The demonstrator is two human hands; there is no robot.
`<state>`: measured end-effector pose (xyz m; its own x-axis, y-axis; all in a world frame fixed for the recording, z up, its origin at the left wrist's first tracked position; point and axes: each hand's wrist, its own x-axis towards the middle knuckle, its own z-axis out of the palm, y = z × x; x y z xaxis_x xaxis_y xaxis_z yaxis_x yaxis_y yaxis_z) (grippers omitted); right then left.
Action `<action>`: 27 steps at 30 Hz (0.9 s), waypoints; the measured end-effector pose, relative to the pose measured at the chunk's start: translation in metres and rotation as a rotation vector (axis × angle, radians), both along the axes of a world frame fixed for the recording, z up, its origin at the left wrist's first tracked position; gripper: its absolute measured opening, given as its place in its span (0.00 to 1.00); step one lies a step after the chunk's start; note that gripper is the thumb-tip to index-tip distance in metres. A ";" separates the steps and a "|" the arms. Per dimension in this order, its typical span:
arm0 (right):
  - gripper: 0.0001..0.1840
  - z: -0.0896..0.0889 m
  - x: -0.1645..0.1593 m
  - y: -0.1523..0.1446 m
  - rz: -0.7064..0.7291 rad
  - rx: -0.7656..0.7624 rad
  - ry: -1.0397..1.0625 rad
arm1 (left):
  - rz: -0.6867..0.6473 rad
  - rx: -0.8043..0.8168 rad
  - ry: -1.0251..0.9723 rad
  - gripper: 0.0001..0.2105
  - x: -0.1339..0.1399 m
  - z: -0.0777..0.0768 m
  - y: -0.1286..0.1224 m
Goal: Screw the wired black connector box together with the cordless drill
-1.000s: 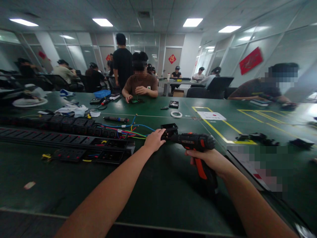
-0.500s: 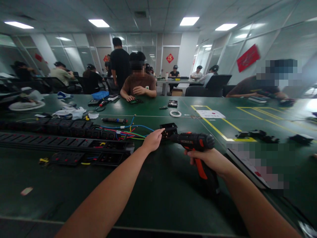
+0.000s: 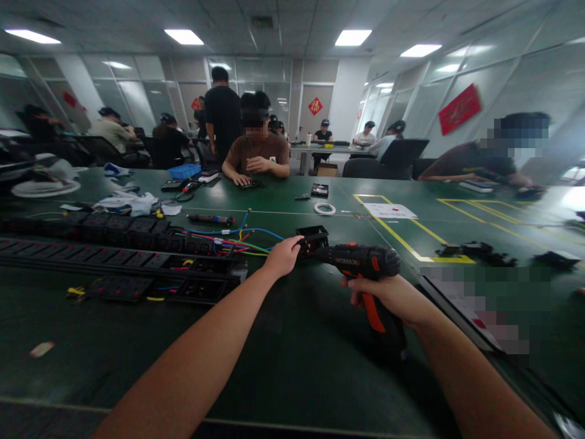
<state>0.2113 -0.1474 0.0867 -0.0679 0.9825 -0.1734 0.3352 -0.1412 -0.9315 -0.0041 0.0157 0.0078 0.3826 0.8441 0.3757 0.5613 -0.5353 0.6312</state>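
My right hand is wrapped round the grip of a black and orange cordless drill. The drill points left, its nose at the side of a small black open-framed housing. At that housing's near left side is my left hand, closed on it with the fingertips partly hidden. Blue, red and green wires run from the housing leftward to a long black power strip. Whether the drill's tip touches a screw is too small to tell.
A second black strip and a short socket piece lie at left. Beyond them are a screwdriver-like tool, a white ring and a blue basket. Black parts lie at right. A co-worker sits opposite.
Both hands and the drill keep nearly the same place at the housing. The view has shifted slightly; no object has visibly been taken up or let go.
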 end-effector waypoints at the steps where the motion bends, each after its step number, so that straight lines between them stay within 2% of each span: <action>1: 0.16 0.000 0.000 0.000 -0.004 0.007 -0.014 | -0.005 -0.003 0.001 0.21 0.000 0.000 0.000; 11: 0.13 0.002 0.002 0.000 -0.020 0.015 -0.085 | 0.009 -0.058 -0.041 0.20 -0.002 0.002 -0.002; 19: 0.14 0.001 0.002 0.002 -0.049 0.008 -0.113 | -0.033 -0.009 -0.040 0.21 0.000 -0.001 0.000; 27: 0.13 0.003 0.000 0.000 -0.042 0.018 -0.137 | 0.040 -0.001 -0.022 0.21 0.007 0.000 -0.006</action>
<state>0.2109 -0.1477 0.0896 -0.0037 0.9870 -0.1607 0.4533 -0.1416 -0.8800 0.0024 0.0096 0.0079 0.3402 0.8590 0.3827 0.5681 -0.5120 0.6443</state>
